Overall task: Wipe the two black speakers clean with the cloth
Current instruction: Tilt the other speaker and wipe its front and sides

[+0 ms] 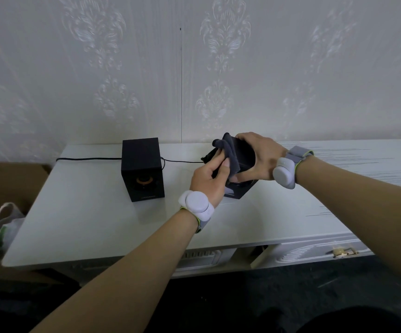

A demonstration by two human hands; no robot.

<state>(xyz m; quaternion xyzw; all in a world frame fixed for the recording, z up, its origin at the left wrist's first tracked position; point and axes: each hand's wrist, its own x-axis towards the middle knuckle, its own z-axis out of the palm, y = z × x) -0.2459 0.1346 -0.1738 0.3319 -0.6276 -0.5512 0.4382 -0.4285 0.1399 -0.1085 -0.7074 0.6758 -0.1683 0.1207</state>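
Note:
One black speaker (143, 168) stands upright on the white table (93, 219), its orange-ringed cone facing me. To its right, a second black speaker (244, 156) is tilted up off the table. My right hand (262, 156) grips it from the right side. My left hand (210, 180) pinches a dark grey cloth (228, 150) and presses it against the tilted speaker's left face. The hands and cloth hide most of that speaker.
A black cable (88, 159) runs along the table's back edge to the speakers. A patterned wall stands close behind. A brown cardboard box (9, 186) and a plastic bag (2, 227) sit at the left. A drawer handle (342, 252) shows below the table's front right.

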